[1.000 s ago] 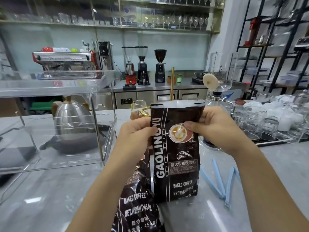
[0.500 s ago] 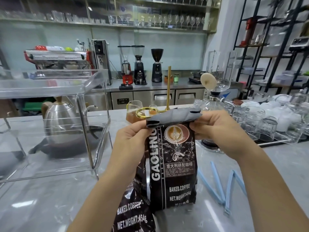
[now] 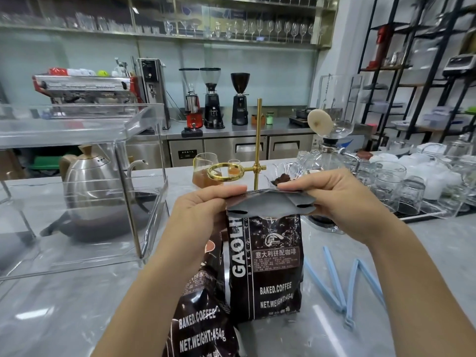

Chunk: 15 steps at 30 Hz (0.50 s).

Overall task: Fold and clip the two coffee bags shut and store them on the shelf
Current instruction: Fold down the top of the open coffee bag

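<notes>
The clear acrylic shelf is seen well to the left of the upright coffee bag, a steel kettle parked on its lower level; that is judged the storage spot. Left of the upright bag and touching it, a second coffee bag is lying slumped on the tabletop, its top hidden, apparently waiting its turn. Now the upright bag: it is stood on its base so the top can be worked, and the grey inner flap is turned down toward the camera. The left hand is pinching the left end of the fold, the right hand the right end, so the crease is kept flat and even. Right of the bag, the blue clips are laid open on the tabletop within reach. Counted: two bags, two clips, one shelf. No clip is on yet.
</notes>
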### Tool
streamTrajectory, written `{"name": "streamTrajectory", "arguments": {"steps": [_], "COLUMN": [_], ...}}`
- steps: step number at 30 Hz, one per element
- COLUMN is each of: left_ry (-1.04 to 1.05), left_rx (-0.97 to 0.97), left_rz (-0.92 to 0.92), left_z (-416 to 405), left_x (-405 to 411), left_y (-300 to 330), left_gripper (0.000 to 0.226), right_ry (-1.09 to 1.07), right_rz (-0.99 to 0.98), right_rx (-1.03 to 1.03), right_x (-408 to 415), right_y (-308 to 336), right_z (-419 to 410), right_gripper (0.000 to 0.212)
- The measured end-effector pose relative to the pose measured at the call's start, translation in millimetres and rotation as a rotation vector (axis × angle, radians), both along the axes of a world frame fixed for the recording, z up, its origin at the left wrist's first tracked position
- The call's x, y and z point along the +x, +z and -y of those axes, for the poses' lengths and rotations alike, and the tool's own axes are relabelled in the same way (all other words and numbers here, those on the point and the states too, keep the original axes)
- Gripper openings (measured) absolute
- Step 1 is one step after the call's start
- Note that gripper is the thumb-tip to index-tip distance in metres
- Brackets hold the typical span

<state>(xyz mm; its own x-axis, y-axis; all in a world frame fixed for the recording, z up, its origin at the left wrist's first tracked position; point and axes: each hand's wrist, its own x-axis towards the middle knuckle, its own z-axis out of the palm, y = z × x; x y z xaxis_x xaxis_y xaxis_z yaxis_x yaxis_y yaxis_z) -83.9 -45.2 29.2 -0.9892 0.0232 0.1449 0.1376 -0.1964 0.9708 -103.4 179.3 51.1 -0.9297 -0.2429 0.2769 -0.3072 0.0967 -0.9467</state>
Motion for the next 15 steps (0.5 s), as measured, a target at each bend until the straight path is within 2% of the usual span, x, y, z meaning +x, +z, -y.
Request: {"name": "streamTrajectory", "arguments": {"steps": [4,6,8,12,15], "left_ry": [-0.006,-0.008,0.013,0.095,0.133], "left_rx": [0.020,0.016,-0.033,-0.156,-0.188], "left_rz": [0.036,0.039,-0.002,-0.107,-0.123], "left_z": [3,1,-1,-7,-9], "left_x": [2,4,7,11,13], "left_y": [2,3,4,3,3], "left_gripper": [0.046,0.039,0.022,0.019,0.024], "right_ry": [0.051,0.060,0.067,0.064,0.079], "right_rz": [0.018,0.023,0.040,0.082,0.063], "right_rx": [0.006,0.021,0.017,-0.001,0.063], "right_x": [3,5,7,9,12], "right_y": [1,3,6,9,12], "right_z": [-1,-2,-3,-4,-4], "right_gripper": [0.046,0.045,0.047,0.052,0.039]}}
